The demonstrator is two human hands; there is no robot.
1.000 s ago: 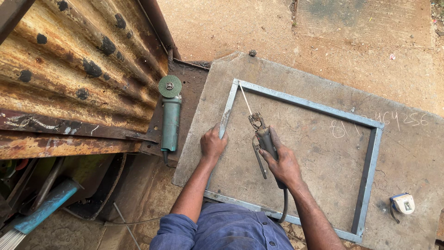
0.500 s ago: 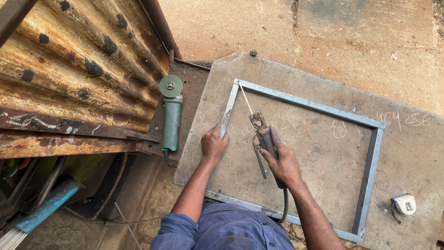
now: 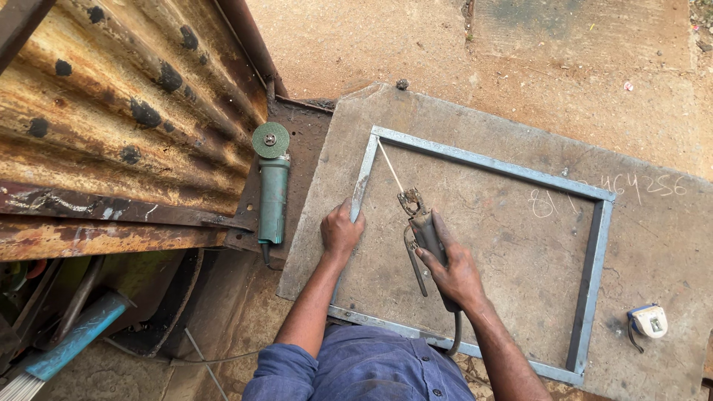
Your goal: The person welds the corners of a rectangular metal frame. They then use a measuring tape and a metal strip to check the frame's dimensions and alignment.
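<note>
While the left hand (image 3: 342,232) presses flat on the left bar of the steel frame (image 3: 590,275), fingers together and curled over its edge, the right hand (image 3: 454,271) is closed round the electrode holder (image 3: 425,230). The holder sits inside the frame, near that left bar. Its welding rod (image 3: 391,168) slants up toward the frame's upper left corner; tip is close to the joint, contact not discernible. No arc or glow visible. Frame lies as a full rectangle on the grey slab (image 3: 520,245), four bars laid out. Judgement: layout done, corner welding at its start; whether any joint is already fused I cannot tell. Left of the frame, off the slab: green angle grinder (image 3: 272,186). Right of the frame: small tape measure (image 3: 648,321).
</note>
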